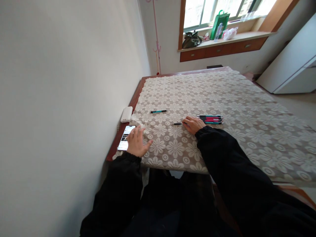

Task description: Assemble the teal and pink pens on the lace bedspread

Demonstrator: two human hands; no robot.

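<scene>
Person sits at near edge of a table (247, 108) covered w/ a floral lace cloth (222, 95); black sleeves both arms. Taking the phone (125, 136) as landmark: it lies lit at the near-left corner of the table, next to the wall. Left hand (137, 142) rests flat on the cloth just right of the phone, fingers (133, 131) spread apart and overlapping the phone's right edge, gripping nothing. Just beyond the phone, also by the wall, sits a white box (126, 114), maybe a power bank, can't tell for sure. Right hand (195, 124) lies well to the right of the phone, grip pinched together on a black pen (178, 123), whose free end pokes out leftward toward the phone; the pen lies low on the cloth. Touching or just beside that hand, further right from the phone, is a pen bundle (211, 119), several red, teal and black ones lying side by side. One teal pen (158, 111) lies alone, beyond and right of the phone, apart from both hands. Far from the phone, past the table, a window sill (237, 38) carries a green bag (219, 21), a dark bag (191, 39) and a pale plastic bag (230, 33). A white cabinet (291, 62) stands at far right.
</scene>
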